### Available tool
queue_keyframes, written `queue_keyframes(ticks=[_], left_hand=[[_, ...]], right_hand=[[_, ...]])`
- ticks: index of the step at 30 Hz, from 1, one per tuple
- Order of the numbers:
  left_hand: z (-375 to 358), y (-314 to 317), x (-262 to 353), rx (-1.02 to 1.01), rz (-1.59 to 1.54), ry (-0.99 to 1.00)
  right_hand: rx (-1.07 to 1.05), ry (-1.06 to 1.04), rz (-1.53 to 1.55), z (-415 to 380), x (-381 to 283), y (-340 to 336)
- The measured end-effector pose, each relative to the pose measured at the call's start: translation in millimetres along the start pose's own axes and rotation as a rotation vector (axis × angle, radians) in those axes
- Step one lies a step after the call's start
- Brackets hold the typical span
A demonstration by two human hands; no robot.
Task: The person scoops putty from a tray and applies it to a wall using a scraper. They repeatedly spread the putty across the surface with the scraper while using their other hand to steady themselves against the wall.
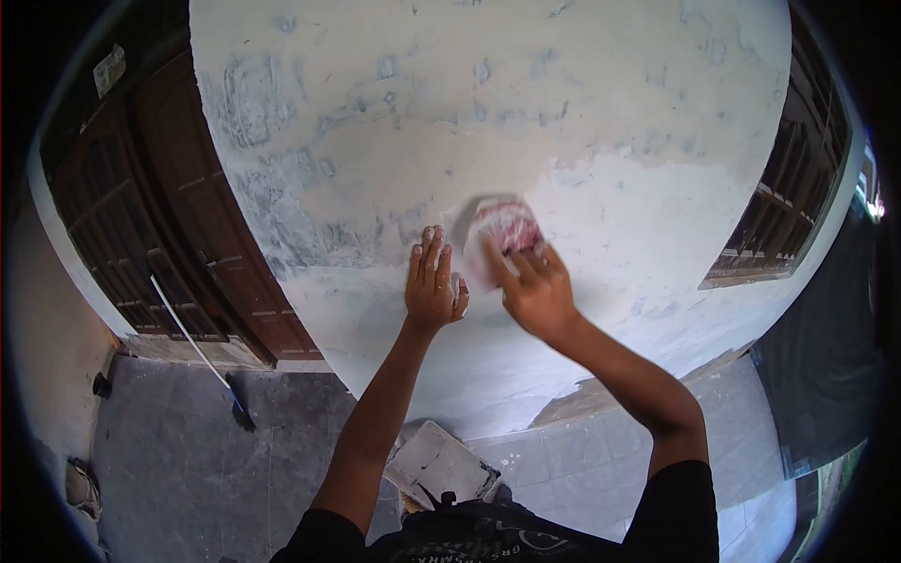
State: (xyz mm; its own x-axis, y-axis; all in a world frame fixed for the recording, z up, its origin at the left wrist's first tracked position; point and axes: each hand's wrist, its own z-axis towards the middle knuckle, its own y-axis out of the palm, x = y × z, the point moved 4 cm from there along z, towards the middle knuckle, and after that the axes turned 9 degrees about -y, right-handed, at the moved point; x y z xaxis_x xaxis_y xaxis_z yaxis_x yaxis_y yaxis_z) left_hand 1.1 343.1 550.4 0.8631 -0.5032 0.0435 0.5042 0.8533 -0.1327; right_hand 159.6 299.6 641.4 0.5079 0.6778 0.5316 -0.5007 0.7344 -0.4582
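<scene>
In front of me is a wall (450,103), patchy beige above with bluish-grey marks and whiter at the right and below. My left hand (432,286) lies against it with fingers stretched out, white smears on the fingertips. To its right, my right hand (542,289) grips a rounded red-and-white pad (507,225) coated in white paste and pressed to the wall. Motion blurs the pad's left edge, and its exact kind is beyond what I can tell. White residue shows on my right fingers too.
A white-smeared tray (441,458) is low by my body. Left stand a brown wooden door (192,159) and a broom (197,347) with a white handle. A dark-framed window (784,178) is at right, near a dark sheet (817,347). Grey tiles (178,441) cover the floor.
</scene>
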Motion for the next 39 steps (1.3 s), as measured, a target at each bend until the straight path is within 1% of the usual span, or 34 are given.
queue_keyframes(ticks=[2, 3, 5, 6, 9, 11, 13, 15, 16, 17, 18, 19, 20, 23, 26, 28, 32, 33, 35, 36, 39], left_hand=[[0.2, -0.4, 0.3, -0.006, -0.007, -0.003], [0.7, -1.2, 0.2, -0.005, -0.007, -0.004], [-3.1, 1.2, -2.7, -0.025, -0.026, -0.006], [-1.7, 1.0, -3.0, -0.041, -0.043, -0.010], [1.1, -2.2, -0.9, 0.008, -0.024, 0.014], [0.1, -2.4, -0.9, 0.005, -0.032, 0.008], [-1.2, -1.0, -2.3, 0.008, -0.033, 0.003], [-5.4, 3.0, -5.3, -0.018, -0.031, -0.005], [-5.0, 4.7, -5.1, -0.051, -0.029, -0.013], [-4.9, 5.4, -4.6, -0.054, -0.034, -0.012], [-1.5, 2.1, -2.2, -0.029, -0.025, 0.001], [0.0, -0.4, -0.5, -0.003, -0.014, 0.015], [0.7, -1.1, 1.0, -0.009, -0.015, 0.017], [3.1, -2.3, 2.5, -0.013, -0.020, 0.006], [2.6, -2.9, 0.7, -0.014, -0.027, 0.006], [2.2, -2.8, 0.6, -0.030, -0.016, 0.013], [3.1, -2.7, 2.0, -0.030, -0.032, 0.017], [2.6, -2.6, 2.0, -0.033, -0.035, 0.015], [1.9, -1.1, 0.2, -0.106, -0.046, 0.010], [2.5, -2.4, 1.0, -0.111, -0.048, 0.012], [2.8, -9.0, 3.5, -0.139, -0.070, 0.009]], right_hand=[[0.042, 0.016, -0.055, 20.4, 17.4, -11.5], [0.040, 0.021, -0.056, 27.8, 24.5, -9.3], [0.121, -0.018, -0.079, 39.6, 31.5, -8.8], [0.123, -0.017, -0.081, 38.3, 31.2, -6.1], [0.045, -0.002, -0.099, 21.9, 23.1, 16.7], [0.055, -0.008, -0.074, -7.6, 7.4, 26.3], [0.062, -0.020, -0.050, -23.3, -4.6, 22.0], [-0.011, -0.022, 0.015, -29.2, -7.8, 13.2], [-0.013, -0.020, 0.011, -21.4, -2.4, 4.5], [0.037, -0.002, 0.004, -10.2, 7.3, -6.6], [0.088, 0.019, -0.001, 1.6, 16.2, -16.9], [0.086, 0.045, -0.019, 11.0, 24.9, -21.4], [0.139, 0.047, -0.030, 21.2, 31.5, -25.7], [0.140, 0.076, -0.036, 31.0, 36.4, -20.1], [0.110, 0.029, -0.095, 17.2, 24.3, 4.5], [0.024, 0.018, -0.055, -4.5, 4.2, 13.4], [0.041, -0.003, -0.007, -10.5, -7.3, -1.7], [0.079, 0.000, -0.038, -3.9, 0.7, -4.7], [0.073, 0.065, -0.051, 15.5, 16.9, -15.7], [0.085, 0.087, -0.061, 22.4, 23.9, -17.9], [0.048, 0.093, -0.080, 26.3, 29.2, -6.7]])
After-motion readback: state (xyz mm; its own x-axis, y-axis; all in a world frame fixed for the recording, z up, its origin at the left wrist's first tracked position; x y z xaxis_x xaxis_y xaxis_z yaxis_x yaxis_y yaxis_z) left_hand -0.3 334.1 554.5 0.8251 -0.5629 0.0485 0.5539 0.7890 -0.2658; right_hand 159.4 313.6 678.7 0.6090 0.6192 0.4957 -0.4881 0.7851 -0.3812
